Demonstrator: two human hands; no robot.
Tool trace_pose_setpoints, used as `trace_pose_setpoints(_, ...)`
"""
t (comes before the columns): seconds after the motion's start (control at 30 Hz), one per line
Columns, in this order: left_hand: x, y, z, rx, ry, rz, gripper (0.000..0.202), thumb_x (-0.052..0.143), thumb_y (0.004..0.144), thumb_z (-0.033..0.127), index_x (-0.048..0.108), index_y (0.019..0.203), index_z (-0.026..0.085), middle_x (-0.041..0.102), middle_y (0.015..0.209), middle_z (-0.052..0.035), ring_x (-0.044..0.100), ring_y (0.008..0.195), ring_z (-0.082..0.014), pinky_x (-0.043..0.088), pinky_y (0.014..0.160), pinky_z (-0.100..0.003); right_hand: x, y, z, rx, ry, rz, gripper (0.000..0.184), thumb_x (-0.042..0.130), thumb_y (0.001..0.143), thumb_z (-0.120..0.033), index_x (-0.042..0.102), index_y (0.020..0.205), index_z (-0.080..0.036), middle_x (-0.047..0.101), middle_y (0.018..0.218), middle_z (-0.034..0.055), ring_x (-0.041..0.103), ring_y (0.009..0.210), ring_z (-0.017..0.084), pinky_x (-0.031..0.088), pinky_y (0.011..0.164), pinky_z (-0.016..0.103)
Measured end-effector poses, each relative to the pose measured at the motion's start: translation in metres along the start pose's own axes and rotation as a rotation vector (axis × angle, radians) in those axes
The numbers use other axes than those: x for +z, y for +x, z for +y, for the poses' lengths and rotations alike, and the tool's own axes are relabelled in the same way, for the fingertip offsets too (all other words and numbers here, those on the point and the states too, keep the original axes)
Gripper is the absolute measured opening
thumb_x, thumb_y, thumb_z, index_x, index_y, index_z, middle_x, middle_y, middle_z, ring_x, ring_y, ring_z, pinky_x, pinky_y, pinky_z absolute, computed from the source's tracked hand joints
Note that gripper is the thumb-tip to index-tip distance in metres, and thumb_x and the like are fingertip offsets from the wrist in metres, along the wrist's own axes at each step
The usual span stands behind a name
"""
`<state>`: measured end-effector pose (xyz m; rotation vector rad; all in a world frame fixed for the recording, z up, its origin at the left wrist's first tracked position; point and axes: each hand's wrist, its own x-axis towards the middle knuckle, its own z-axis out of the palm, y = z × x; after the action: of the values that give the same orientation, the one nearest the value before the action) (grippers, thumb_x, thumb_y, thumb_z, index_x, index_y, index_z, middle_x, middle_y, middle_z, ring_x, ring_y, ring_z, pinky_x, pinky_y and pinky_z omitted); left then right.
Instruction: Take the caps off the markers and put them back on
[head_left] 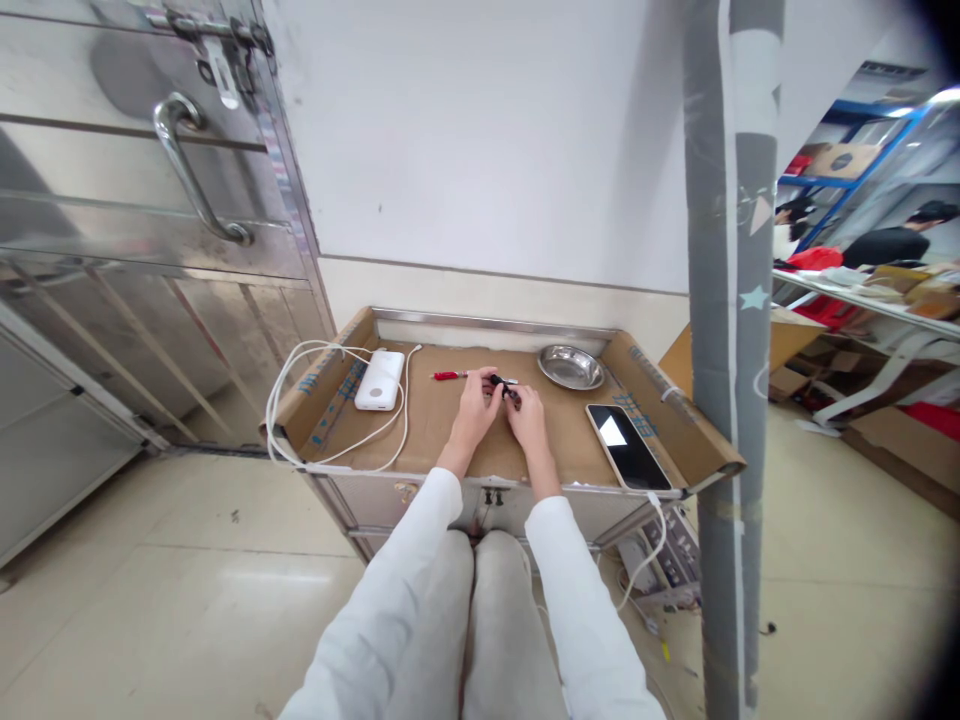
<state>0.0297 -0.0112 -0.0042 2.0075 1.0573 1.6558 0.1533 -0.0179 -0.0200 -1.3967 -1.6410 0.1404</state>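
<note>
My left hand (475, 408) and my right hand (528, 418) meet over the middle of the cardboard-lined top (435, 445). Fingers of both are closed around a small black object (501, 382), too small and covered to tell its kind. Just behind the hands lies a red pen (450, 375), partly hidden by my left fingers; a thin pale tip shows on the far side. To the left is a white power bank (379, 380) with a white cable looped beside it. A shiny metal dish (571, 367) and a phone (628, 446) lie to the right.
Raised cardboard sides (671, 415) bound the top left and right. A white wall (480, 130) stands behind. On the left is a metal door (127, 190); a grey wrapped pole (731, 350) rises at right. Farther right, people sit near a cluttered table (885, 300). A cable (656, 545) hangs from the phone.
</note>
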Motion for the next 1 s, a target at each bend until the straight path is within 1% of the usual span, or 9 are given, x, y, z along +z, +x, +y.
trace_pose_setpoints(0.13,-0.001,0.0,-0.001,0.006,0.041,-0.029,0.026,0.045,0.092,0.027,0.044,0.117,0.02,0.057,0.109,-0.009,0.06,0.096,-0.0154,0.052,0.085,-0.031,0.0,0.0,-0.001,0.004,0.034,0.012,0.025,0.041,0.083,-0.019,0.063,0.096,-0.018,0.064,0.096,0.0101,0.056,0.09,0.022,0.044,0.084,0.036)
trace_pose_setpoints(0.23,-0.001,0.0,-0.001,0.005,0.055,-0.026,0.025,0.044,0.092,0.026,0.046,0.116,0.02,0.057,0.108,-0.0081,0.06,0.095,-0.0152,0.051,0.086,-0.032,0.0,0.001,-0.002,0.006,0.048,0.019,0.025,0.042,0.083,-0.019,0.063,0.095,-0.018,0.064,0.096,0.01,0.057,0.09,0.021,0.045,0.084,0.036)
trace_pose_setpoints(0.33,-0.002,0.001,0.0,-0.002,0.064,-0.002,0.024,0.044,0.092,0.025,0.047,0.115,0.02,0.058,0.107,-0.0077,0.06,0.094,-0.0152,0.05,0.086,-0.032,0.0,0.001,-0.002,0.011,0.055,0.019,0.025,0.042,0.082,-0.018,0.063,0.095,-0.018,0.064,0.096,0.0099,0.058,0.09,0.021,0.046,0.082,0.035)
trace_pose_setpoints(0.57,-0.007,0.002,0.008,-0.045,0.057,0.092,0.023,0.042,0.093,0.026,0.046,0.114,0.019,0.056,0.108,-0.0089,0.059,0.089,-0.0141,0.051,0.079,-0.028,-0.001,0.001,-0.002,-0.003,0.064,0.011,0.026,0.042,0.081,-0.016,0.063,0.096,-0.018,0.063,0.096,0.0096,0.057,0.091,0.02,0.046,0.084,0.034)
trace_pose_setpoints(0.67,-0.008,0.002,0.009,-0.074,0.049,0.125,0.02,0.042,0.093,0.026,0.047,0.111,0.019,0.056,0.105,-0.0082,0.058,0.086,-0.0134,0.051,0.076,-0.027,-0.001,0.001,-0.001,0.005,0.072,0.0,0.027,0.042,0.081,-0.016,0.063,0.097,-0.019,0.063,0.097,0.0091,0.057,0.09,0.02,0.047,0.082,0.034)
trace_pose_setpoints(0.8,-0.008,0.002,0.009,-0.097,0.051,0.137,0.016,0.042,0.093,0.026,0.048,0.105,0.018,0.057,0.101,-0.0074,0.058,0.085,-0.0134,0.05,0.076,-0.027,-0.001,0.001,-0.002,0.007,0.079,0.001,0.026,0.043,0.081,-0.017,0.064,0.097,-0.018,0.063,0.097,0.0095,0.058,0.09,0.02,0.047,0.081,0.034)
trace_pose_setpoints(1.0,-0.008,0.002,0.007,-0.098,0.022,0.164,0.015,0.043,0.092,0.026,0.049,0.104,0.018,0.057,0.1,-0.0072,0.057,0.084,-0.0139,0.049,0.076,-0.028,-0.001,0.0,-0.004,0.014,0.078,-0.002,0.026,0.043,0.081,-0.018,0.065,0.095,-0.018,0.064,0.098,0.0098,0.059,0.091,0.021,0.047,0.083,0.035)
